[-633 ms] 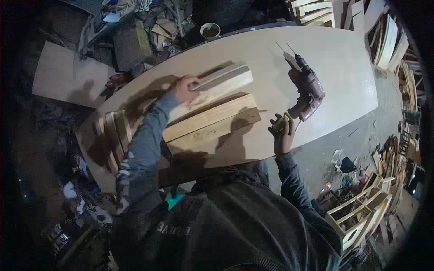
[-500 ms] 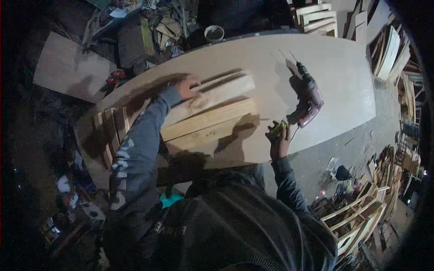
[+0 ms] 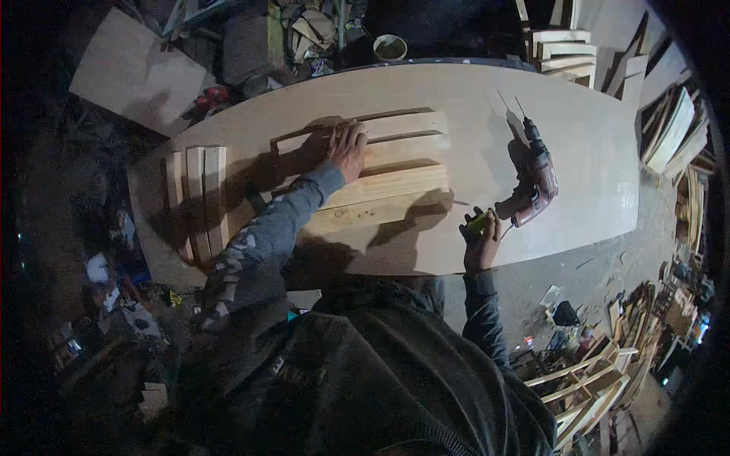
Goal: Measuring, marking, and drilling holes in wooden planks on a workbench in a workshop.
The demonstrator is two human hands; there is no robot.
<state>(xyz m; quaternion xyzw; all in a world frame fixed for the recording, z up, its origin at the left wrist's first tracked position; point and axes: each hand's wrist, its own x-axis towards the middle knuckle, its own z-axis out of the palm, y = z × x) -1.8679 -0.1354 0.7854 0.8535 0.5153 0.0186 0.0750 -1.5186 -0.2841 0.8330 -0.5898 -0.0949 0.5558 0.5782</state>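
Observation:
Several pale wooden boards lie side by side on a large light sheet. My left hand (image 3: 350, 149) reaches across them, its fingers bent over the farthest board (image 3: 407, 123). A dark gap parts that board from the second board (image 3: 411, 147). Nearer me, two yellowish boards (image 3: 380, 190) lie close together. My right hand (image 3: 480, 243), at the sheet's near edge, is closed around a yellow-green and black tape measure (image 3: 477, 223), partly hidden by the fingers. Just beyond it shows a thin reddish stick (image 3: 461, 202), perhaps a pencil. A dark red power drill (image 3: 541, 182) lies beside this hand.
Upright-looking wood strips (image 3: 207, 197) lie at the left of the sheet (image 3: 585, 205). Past its far edge are a bucket (image 3: 390, 48) and a red tool (image 3: 211, 99). Stacked wooden frames (image 3: 564, 57) stand far right; a slatted wooden frame (image 3: 589, 387) is near right.
My left hand has moved right along the far boards, and the farthest board now shows more of its pale face. My right hand still holds the tape measure; the view has shifted a little.

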